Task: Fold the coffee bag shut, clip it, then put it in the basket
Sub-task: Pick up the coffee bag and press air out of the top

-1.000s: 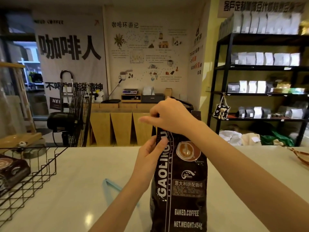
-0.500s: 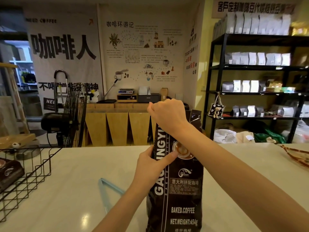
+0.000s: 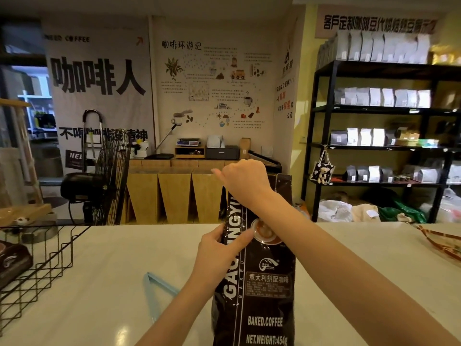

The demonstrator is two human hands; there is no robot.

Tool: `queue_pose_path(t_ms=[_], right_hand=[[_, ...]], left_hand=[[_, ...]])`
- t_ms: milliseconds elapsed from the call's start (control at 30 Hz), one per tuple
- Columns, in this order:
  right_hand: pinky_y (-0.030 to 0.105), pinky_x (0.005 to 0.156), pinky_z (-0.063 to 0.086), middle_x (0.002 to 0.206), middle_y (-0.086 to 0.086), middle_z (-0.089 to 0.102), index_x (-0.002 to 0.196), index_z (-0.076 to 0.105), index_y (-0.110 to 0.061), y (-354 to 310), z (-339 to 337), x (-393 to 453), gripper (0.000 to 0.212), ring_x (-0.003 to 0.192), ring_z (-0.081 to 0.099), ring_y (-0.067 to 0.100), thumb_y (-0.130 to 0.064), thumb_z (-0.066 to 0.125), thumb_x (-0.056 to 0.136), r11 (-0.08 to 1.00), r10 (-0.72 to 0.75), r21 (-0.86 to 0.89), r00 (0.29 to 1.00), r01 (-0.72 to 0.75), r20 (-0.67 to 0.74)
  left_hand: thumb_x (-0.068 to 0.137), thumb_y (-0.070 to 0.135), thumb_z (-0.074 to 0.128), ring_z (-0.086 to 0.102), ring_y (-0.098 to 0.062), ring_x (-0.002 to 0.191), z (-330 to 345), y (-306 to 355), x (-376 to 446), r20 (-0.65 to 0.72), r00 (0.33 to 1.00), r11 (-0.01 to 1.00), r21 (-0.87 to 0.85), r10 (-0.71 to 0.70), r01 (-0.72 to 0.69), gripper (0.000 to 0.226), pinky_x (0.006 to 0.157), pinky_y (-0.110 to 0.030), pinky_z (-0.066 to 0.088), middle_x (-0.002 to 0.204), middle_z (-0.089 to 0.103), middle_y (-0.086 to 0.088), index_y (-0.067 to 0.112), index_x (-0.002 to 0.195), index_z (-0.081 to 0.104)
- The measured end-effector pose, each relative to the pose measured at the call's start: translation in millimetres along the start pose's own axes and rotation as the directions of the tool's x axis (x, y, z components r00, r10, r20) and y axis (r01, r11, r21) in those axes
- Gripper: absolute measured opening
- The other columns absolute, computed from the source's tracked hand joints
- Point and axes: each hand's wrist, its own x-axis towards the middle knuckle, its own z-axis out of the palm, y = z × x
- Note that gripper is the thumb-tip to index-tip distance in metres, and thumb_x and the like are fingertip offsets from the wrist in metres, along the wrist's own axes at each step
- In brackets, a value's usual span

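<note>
A tall black coffee bag [image 3: 267, 290] with white lettering stands upright on the white counter [image 3: 99, 283], near its front edge. My left hand [image 3: 219, 248] grips the bag's left side about halfway up, thumb across the front. My right hand [image 3: 243, 179] is closed on the bag's top, hiding the left part of the top edge; the right corner of the top sticks up beside my wrist. A light blue clip [image 3: 156, 294] lies open on the counter to the left of the bag, partly behind my left forearm. The black wire basket [image 3: 47, 265] sits at the far left.
Another dark coffee bag [image 3: 11, 263] lies inside the basket. A black fan [image 3: 99, 181] stands behind the counter at the left. A woven tray [image 3: 441, 242] shows at the counter's right edge. Black shelves [image 3: 384, 146] with packets fill the right wall.
The bag's top has come up from its bent-over position, showing more lettering below my right hand. My left hand has slid lower on the bag's side.
</note>
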Motion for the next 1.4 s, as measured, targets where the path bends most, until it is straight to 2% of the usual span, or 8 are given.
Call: queue_pose_path(t_ms=[67, 267, 367, 500, 767, 933, 1167, 1400], right_hand=[[0.026, 0.047, 0.035, 0.054, -0.001, 0.049, 0.075, 0.058, -0.012, 6, -11, -1, 0.047, 0.051, 0.050, 0.016, -0.047, 0.033, 0.093, 0.987, -0.003, 0.163, 0.996, -0.012, 0.094], [0.031, 0.101, 0.037, 0.125, 0.007, 0.057, 0.129, 0.043, -0.011, 25, -6, -61, 0.052, 0.119, 0.048, 0.015, -0.037, 0.053, 0.086, 0.792, 0.369, 0.597, 0.881, -0.130, -0.297], [0.012, 0.095, 0.039, 0.130, -0.006, 0.049, 0.134, 0.035, -0.021, 23, 1, -101, 0.060, 0.115, 0.046, -0.005, -0.034, 0.062, 0.082, 0.249, 0.630, 0.909, 0.769, -0.333, 0.109], [0.032, 0.085, 0.054, 0.114, 0.007, 0.067, 0.119, 0.054, -0.016, 14, 24, -134, 0.061, 0.098, 0.067, 0.015, -0.045, 0.071, 0.068, -0.483, 0.304, 0.703, 0.652, -0.522, 0.694], [0.036, 0.073, 0.058, 0.098, 0.009, 0.073, 0.106, 0.061, -0.017, -2, 19, -141, 0.057, 0.083, 0.072, 0.024, -0.032, 0.079, 0.054, -0.472, 0.279, 0.709, 0.675, -0.523, 0.683], [0.038, 0.074, 0.058, 0.094, 0.007, 0.074, 0.102, 0.063, -0.020, -4, 14, -141, 0.052, 0.083, 0.072, 0.023, -0.033, 0.079, 0.053, -0.439, 0.285, 0.751, 0.717, -0.493, 0.637], [0.036, 0.077, 0.058, 0.102, 0.004, 0.072, 0.113, 0.058, -0.020, -4, 12, -142, 0.064, 0.088, 0.071, 0.018, -0.030, 0.084, 0.055, -0.414, 0.288, 0.761, 0.721, -0.499, 0.630], [0.036, 0.075, 0.058, 0.091, 0.005, 0.075, 0.092, 0.067, -0.022, -3, 8, -140, 0.031, 0.083, 0.072, 0.021, -0.020, 0.080, 0.064, -0.426, 0.253, 0.742, 0.720, -0.517, 0.647]], left_hand=[[0.073, 0.022, 0.070, 0.073, -0.017, 0.069, -1, 0, 0, -0.018, 1.000, 0.999, -0.042, -0.023, 0.022, 0.011, 0.055, -0.023, 0.056, 0.073, 0.077, 0.000, 0.022, 0.083, 0.067], [0.071, 0.023, 0.071, 0.073, -0.023, 0.072, -5, -2, 5, -0.051, 0.994, 0.992, -0.091, -0.094, 0.089, 0.018, 0.064, -0.033, 0.058, 0.079, 0.077, -0.007, 0.017, 0.087, 0.069], [0.070, 0.021, 0.072, 0.073, -0.022, 0.072, -6, -3, 7, -0.052, 0.993, 0.990, -0.094, -0.109, 0.104, 0.019, 0.066, -0.034, 0.058, 0.079, 0.077, -0.006, 0.017, 0.089, 0.068], [0.071, 0.023, 0.071, 0.073, -0.019, 0.068, -5, -5, 10, -0.071, 0.990, 0.990, -0.077, -0.121, 0.115, 0.020, 0.061, -0.032, 0.058, 0.075, 0.077, -0.002, 0.018, 0.090, 0.066], [0.071, 0.037, 0.067, 0.057, 0.003, 0.096, -1, 0, 12, -0.121, 0.986, 0.965, 0.247, 0.117, -0.084, 0.072, 0.078, -0.016, 0.048, 0.118, 0.056, 0.012, 0.018, 0.133, 0.036], [0.073, 0.065, 0.042, 0.017, -0.018, 0.141, 17, 44, 39, 0.138, 0.756, 0.306, 0.856, 0.640, -0.416, 0.083, 0.111, -0.032, 0.015, 0.153, 0.021, -0.004, 0.019, 0.140, 0.028], [0.079, 0.067, 0.035, 0.062, -0.021, 0.087, 56, 77, 100, 0.378, 0.874, 0.001, 0.918, 0.305, -0.397, 0.066, 0.064, -0.029, 0.044, 0.094, 0.067, -0.006, 0.009, 0.096, 0.062], [0.088, 0.030, 0.042, 0.050, -0.019, 0.060, 58, 67, 111, 0.282, 0.787, 0.075, 0.921, 0.548, -0.382, 0.037, 0.056, -0.029, 0.037, 0.053, 0.042, 0.005, 0.016, 0.055, 0.051]])
